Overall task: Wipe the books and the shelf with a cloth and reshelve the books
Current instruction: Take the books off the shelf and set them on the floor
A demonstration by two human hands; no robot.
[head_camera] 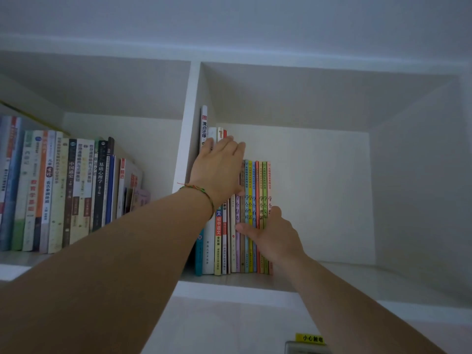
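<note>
both arms reach up into a white shelf (229,278) split by an upright divider (187,139) into two compartments. in the right compartment a row of books (249,226) stands upright against the divider, filling only the left part of that space. the tallest, a white book with red characters (204,126), stands nearest the divider, with several white and red spines just beside it; further right comes a set of thin pastel spines (258,185) in pink, blue, yellow, orange and green. the left hand (219,169), with a braided cord bracelet (201,191) at the wrist, lies flat across the upper spines of the taller books, fingers straight and close together, the fingertips reaching over their top edges; its grip is apart, pressing rather than clasping. the right hand (270,233) sits lower, against the thin pastel spines, thumb stretched left across them and the other fingers laid along the right end of the row; its grip is also apart, fingers extended on the books, though whether any finger hooks behind the last book i cannot tell. the left compartment holds another row of upright books (66,190), the rightmost ones leaning. at the bottom edge a yellow label (311,338) with black characters shows beside the right forearm.
</note>
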